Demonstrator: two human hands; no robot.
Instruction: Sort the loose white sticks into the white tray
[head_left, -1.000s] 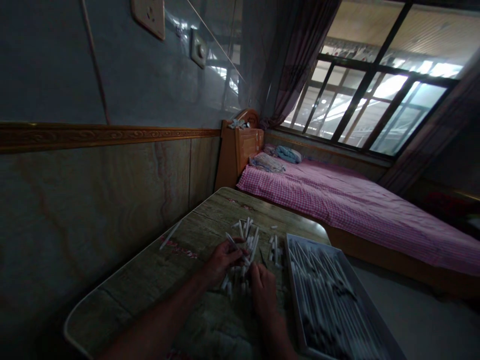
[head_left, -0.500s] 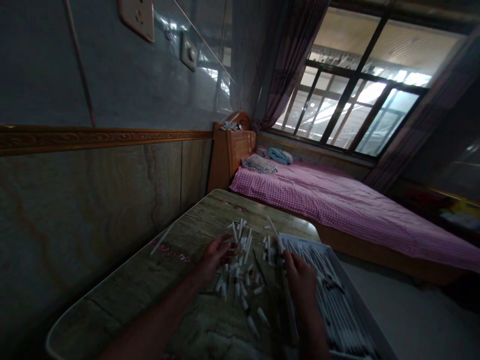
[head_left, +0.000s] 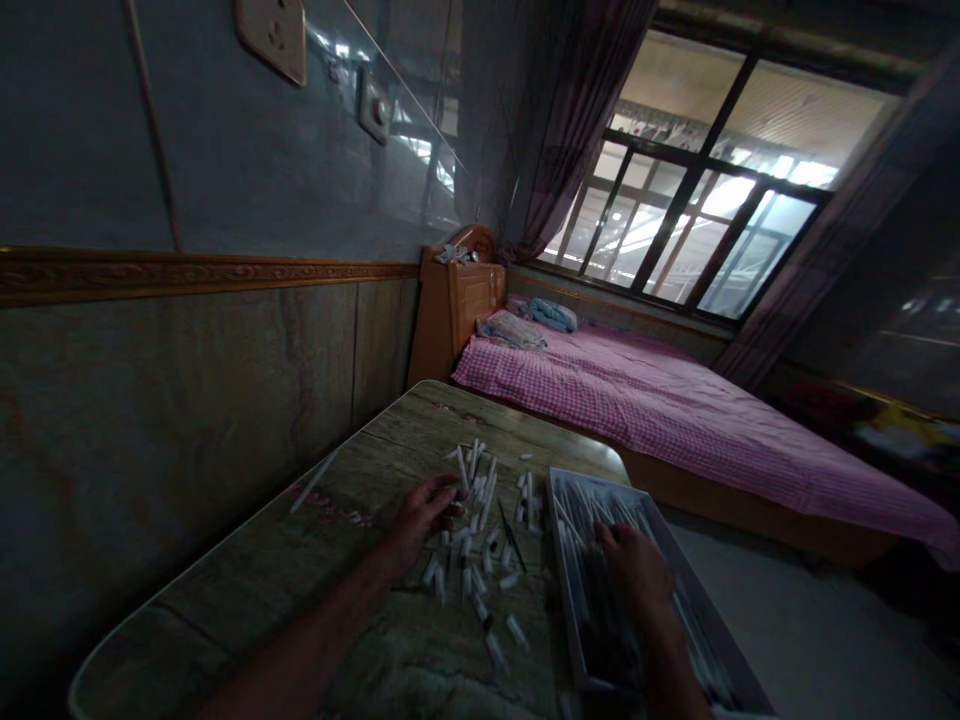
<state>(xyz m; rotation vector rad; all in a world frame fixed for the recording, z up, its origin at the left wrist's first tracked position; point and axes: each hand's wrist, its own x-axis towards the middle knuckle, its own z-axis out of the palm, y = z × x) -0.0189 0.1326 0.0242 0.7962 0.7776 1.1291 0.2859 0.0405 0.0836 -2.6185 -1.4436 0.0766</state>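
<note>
My left hand (head_left: 426, 515) hovers over the left side of a pile of short white tube pieces (head_left: 480, 580), its fingers curled towards the thumb. Upright-looking white tubes (head_left: 472, 460) stand close to its fingertips; whatever sits between the fingers is too dim to make out. A thin dark pointed tool (head_left: 511, 535) lies among the pieces. Over the shallow white box (head_left: 571, 615) at the right is my right hand (head_left: 636, 565), fingers pinched together and pointing down among long thin white sticks (head_left: 694, 635). Its grip is hidden in shadow.
The marbled table (head_left: 247, 610) has a rounded light rim. One long white stick (head_left: 313, 482) lies near its left edge. A tiled wall (head_left: 187, 390) runs along the left. Beyond the table stands a bed with a pink checked sheet (head_left: 637, 385), below a window (head_left: 697, 190).
My right hand has moved right, from the box's left edge to over its inside; the white stick it held is no longer distinct. My left hand stays by the pile. The view has shifted slightly.
</note>
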